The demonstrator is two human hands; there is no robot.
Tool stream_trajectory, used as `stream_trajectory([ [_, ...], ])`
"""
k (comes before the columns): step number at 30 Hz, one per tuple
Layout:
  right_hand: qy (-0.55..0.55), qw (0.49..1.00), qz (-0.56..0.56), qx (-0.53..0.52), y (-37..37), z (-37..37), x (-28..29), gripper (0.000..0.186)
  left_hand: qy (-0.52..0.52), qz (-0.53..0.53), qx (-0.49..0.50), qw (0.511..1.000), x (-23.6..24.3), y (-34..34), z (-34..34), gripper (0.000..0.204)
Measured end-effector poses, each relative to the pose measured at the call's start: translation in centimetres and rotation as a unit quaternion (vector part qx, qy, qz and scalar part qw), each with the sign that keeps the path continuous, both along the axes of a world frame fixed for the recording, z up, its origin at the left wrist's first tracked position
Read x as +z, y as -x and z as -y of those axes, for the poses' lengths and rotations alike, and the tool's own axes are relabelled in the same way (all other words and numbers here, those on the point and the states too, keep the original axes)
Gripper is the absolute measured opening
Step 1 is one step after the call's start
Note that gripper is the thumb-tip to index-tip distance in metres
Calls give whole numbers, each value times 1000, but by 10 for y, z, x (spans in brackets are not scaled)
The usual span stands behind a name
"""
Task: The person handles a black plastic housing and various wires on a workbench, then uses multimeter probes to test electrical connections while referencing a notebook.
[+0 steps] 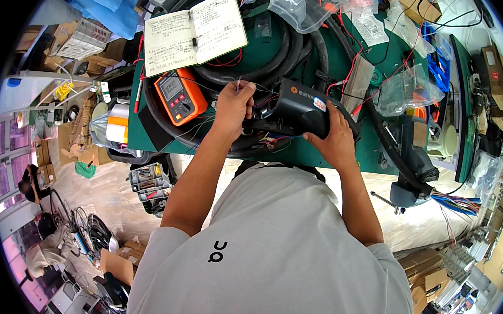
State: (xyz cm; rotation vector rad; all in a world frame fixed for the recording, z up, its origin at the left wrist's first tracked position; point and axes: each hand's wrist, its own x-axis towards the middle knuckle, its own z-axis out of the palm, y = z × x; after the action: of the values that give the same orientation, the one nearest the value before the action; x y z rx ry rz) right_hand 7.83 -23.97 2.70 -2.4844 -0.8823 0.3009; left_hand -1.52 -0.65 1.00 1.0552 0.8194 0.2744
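My left hand (234, 106) has its fingertips pinched on thin wires (245, 86) just left of a black plastic housing (298, 108) with an orange logo and a small sticker. My right hand (333, 136) grips the right side of that housing, thumb low, fingers over its edge. Under and behind the housing lie coiled thick black cables (286, 51) and loose colored wires (273, 140). An orange multimeter (180, 96) rests left of my left hand, beside an open handwritten notebook (169, 37).
The green bench (194, 147) holds plastic bags (409, 89), red test leads and a metal bar (356, 82). A black connector (407, 185) with splayed wires hangs at the right edge. A tool organizer (147, 182) is below left; a person (45, 247) is farther back left.
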Motion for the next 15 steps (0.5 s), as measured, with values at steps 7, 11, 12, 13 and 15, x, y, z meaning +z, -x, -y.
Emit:
stream_trajectory([
  [7, -5, 1000, 5, -2, -1, -1, -2, 91, -23, -68, -109, 991, 1, 10, -6, 22],
  [11, -6, 1000, -3, -9, -1, -1, -2, 91, -28, -63, -109, 992, 3, 10, -4, 28],
  [12, -8, 1000, -4, -9, -1, -1, -2, 91, -26, -51, -99, 993, 2, 10, -4, 29],
  [13, -6, 1000, -4, -10, -1, -1, -2, 91, -23, -40, -89, 995, 2, 10, -4, 30],
  [15, -4, 1000, -4, -11, -1, -1, -2, 91, -14, -17, -74, 997, 2, 10, -4, 29],
])
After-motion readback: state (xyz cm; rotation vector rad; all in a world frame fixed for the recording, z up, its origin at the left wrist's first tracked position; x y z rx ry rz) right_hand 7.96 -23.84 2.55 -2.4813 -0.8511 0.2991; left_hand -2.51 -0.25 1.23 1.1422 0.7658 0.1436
